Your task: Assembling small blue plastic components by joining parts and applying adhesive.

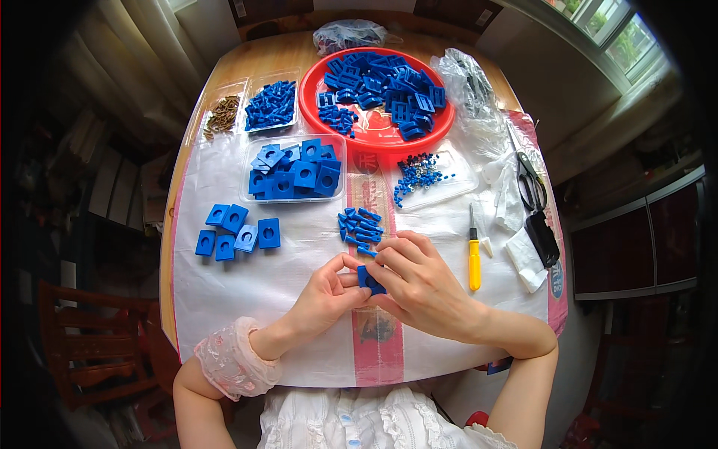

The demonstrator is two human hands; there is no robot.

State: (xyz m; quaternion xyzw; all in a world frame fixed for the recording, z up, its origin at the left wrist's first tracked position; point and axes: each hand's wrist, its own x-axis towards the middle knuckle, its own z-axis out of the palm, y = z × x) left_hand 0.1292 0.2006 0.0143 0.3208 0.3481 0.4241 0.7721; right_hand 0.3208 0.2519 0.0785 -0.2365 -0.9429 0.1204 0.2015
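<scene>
Near the middle of the table, my left hand point(327, 290) pinches a small blue square plastic piece point(369, 278) with a round opening. My right hand point(420, 283) closes on the same piece from the other side, its fingers hiding part of it. Whether my right fingers also hold a smaller part cannot be seen. Just beyond my fingertips lies a loose pile of blue tapered plastic pegs point(362, 224). To the left, several blue square pieces with round holes point(234, 218) lie on the white sheet.
A clear tray point(340, 196) holds more blue squares; behind it stand a tray of blue pegs point(271, 105), brown screws point(223, 116) and a red basin point(304, 105) of blue parts. Tiny blue parts point(420, 172), a yellow-handled screwdriver point(474, 262) and black scissors point(531, 183) lie right.
</scene>
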